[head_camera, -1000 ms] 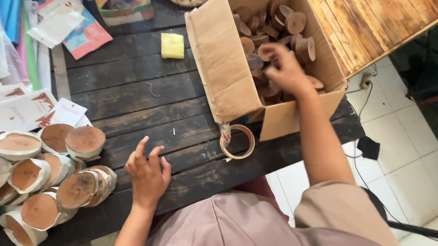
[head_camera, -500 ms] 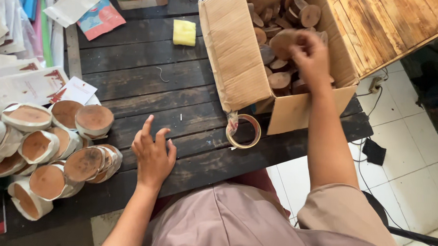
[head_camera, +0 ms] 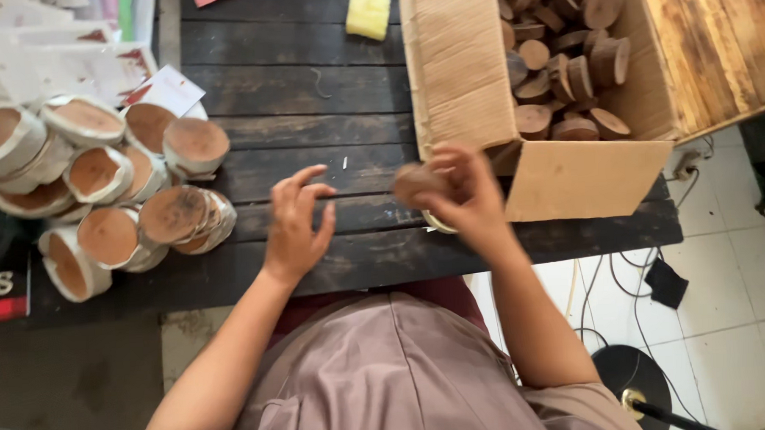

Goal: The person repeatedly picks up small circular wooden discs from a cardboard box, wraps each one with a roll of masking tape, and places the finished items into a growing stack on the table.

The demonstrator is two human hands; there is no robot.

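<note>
My right hand (head_camera: pixel 466 191) has come out of the open cardboard box (head_camera: pixel 462 68) and now grips a round brown wooden disc (head_camera: pixel 415 184) above the dark plank table (head_camera: pixel 310 82); my left hand (head_camera: pixel 296 226) hovers spread-fingered nearby, empty.

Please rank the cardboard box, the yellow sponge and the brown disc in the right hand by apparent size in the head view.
1. Cardboard box, by far the largest.
2. Yellow sponge and brown disc look alike; the disc is nearer the camera, so their order is unsure.
</note>
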